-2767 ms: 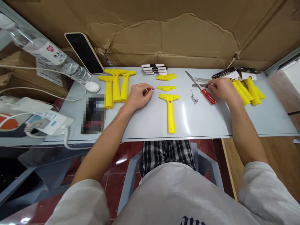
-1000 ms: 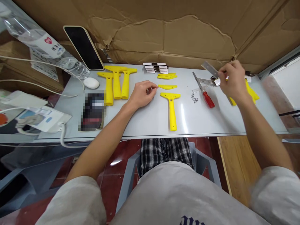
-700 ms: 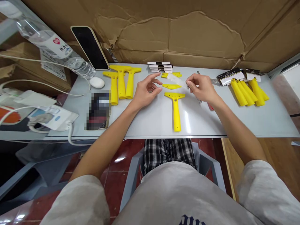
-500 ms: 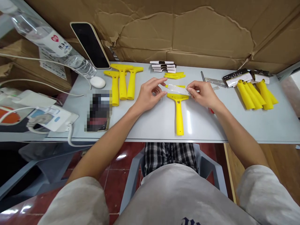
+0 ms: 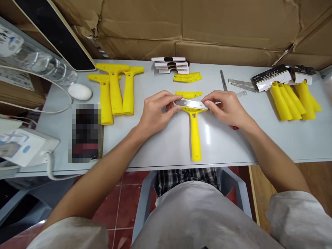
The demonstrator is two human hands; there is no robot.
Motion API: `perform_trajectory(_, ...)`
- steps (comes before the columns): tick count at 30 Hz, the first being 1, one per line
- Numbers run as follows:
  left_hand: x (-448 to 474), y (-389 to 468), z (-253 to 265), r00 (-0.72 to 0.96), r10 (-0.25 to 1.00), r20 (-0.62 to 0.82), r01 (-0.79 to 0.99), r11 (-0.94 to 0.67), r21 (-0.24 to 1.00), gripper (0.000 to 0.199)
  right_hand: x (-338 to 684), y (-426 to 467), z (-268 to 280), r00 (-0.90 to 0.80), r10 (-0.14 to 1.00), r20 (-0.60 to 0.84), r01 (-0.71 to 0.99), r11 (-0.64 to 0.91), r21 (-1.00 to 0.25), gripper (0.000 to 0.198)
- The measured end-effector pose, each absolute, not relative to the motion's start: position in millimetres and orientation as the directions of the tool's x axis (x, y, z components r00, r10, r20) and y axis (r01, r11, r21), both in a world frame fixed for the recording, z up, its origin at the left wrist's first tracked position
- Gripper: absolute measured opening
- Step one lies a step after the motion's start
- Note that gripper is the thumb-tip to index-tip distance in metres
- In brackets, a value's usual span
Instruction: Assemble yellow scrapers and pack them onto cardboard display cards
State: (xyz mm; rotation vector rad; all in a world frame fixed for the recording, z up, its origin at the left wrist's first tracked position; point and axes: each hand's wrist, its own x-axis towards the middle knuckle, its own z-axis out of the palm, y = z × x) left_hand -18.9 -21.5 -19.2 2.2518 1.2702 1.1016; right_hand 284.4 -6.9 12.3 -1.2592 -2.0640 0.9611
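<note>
A thin metal scraper blade [image 5: 192, 103] spans the gap between my two hands, just over the head of a yellow scraper handle [image 5: 195, 138] lying on the table. My left hand [image 5: 158, 109] pinches the blade's left end between thumb and fingers. At the other end, my right hand [image 5: 225, 107] grips it the same way. Behind the blade lies a loose yellow strip [image 5: 188, 94]. Farther back are several more yellow strips [image 5: 188, 77]. By my right hand rests a screwdriver, its grey shaft [image 5: 223, 80] and red end [image 5: 234, 127] showing.
Several yellow scraper handles [image 5: 128, 91] lie to the left, beside a blurred-out phone [image 5: 86, 133] and a white oval object [image 5: 80, 92]. Folded card sleeves [image 5: 171, 65] sit at the back. On the right are loose blades [image 5: 241, 84] and carded yellow scrapers [image 5: 281, 102]. Cardboard [image 5: 207, 27] walls the rear.
My left fingers have closed on the blade's left end; they were apart from it before. The blade has tilted and come nearer the handle's head. The head view has shifted closer.
</note>
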Motion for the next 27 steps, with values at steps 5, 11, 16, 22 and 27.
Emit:
perform_trajectory(5, -19.1, -21.7, -20.6, 0.252, 0.839, 0.483, 0.605, -0.526, 0.598, 0.032, 287.0, -10.7, 15.0, -0.442, 0.896, 0.053, 0.440, 0.268, -0.857, 0.072)
perform_trajectory(11, -16.7, -20.8, -20.9, 0.210, 0.874, 0.438, 0.594, -0.470, 0.653, 0.029, 282.0, -15.8, 13.3, -0.394, 0.917, 0.056, 0.430, 0.238, -0.871, 0.068)
perform_trajectory(16, -14.4, -22.0, -19.5, 0.231, 0.915, 0.332, 0.517, -0.404, 0.754, 0.034, 280.4, -14.1, 9.4, -0.318, 0.947, 0.031, 0.391, 0.161, -0.906, 0.066)
perform_trajectory(22, -16.8, -20.9, -18.5, 0.308, 0.878, 0.365, 0.488, -0.475, 0.732, 0.036, 280.5, -11.5, 7.2, -0.278, 0.960, 0.013, 0.362, 0.117, -0.925, 0.068)
perform_trajectory(27, -17.4, -19.9, -19.5, 0.304, 0.886, 0.351, 0.531, -0.463, 0.710, 0.034, 282.1, -11.7, 7.9, -0.307, 0.951, 0.019, 0.391, 0.145, -0.909, 0.060)
